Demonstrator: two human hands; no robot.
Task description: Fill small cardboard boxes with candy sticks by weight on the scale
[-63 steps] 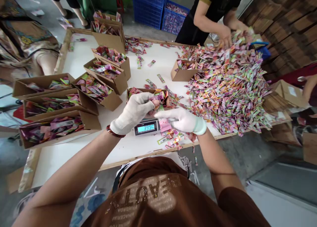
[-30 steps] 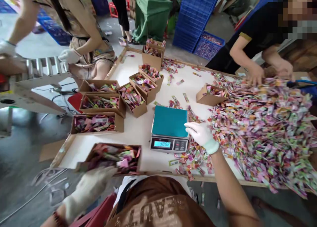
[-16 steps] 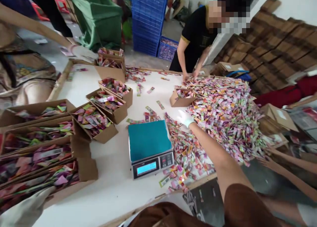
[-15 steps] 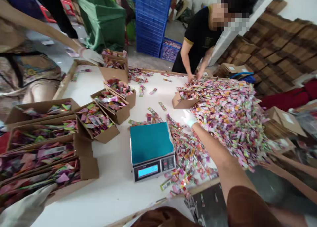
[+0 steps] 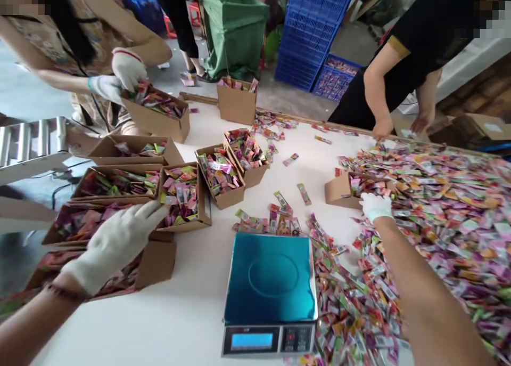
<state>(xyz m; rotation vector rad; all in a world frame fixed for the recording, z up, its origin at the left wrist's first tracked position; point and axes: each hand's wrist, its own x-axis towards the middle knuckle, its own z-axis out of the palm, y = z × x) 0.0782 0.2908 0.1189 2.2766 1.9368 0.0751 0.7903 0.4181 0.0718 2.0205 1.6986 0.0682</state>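
My left hand [image 5: 115, 243], in a white glove, hovers open with fingers stretched over the filled cardboard boxes [image 5: 120, 182] at the left, holding nothing. My right hand [image 5: 375, 206], also gloved, reaches out to a small cardboard box [image 5: 337, 190] at the edge of the big heap of coloured sachets [image 5: 439, 211]; its fingers curl at the box's rim, and whether they grip it is hidden. A digital scale [image 5: 271, 291] with a bare teal pan stands between my arms.
Several open boxes of sachets [image 5: 219, 171] line the white table [image 5: 191, 312]. A person in gloves handles a box [image 5: 155, 110] at the far left. Another person in black leans on the far edge [image 5: 383, 126]. Blue crates [image 5: 311, 30] and a green bin [image 5: 231, 25] stand behind.
The filled box has left the scale and now lies among the boxes at the left. My left hand has come up over them. My right hand has reached to the small box by the heap.
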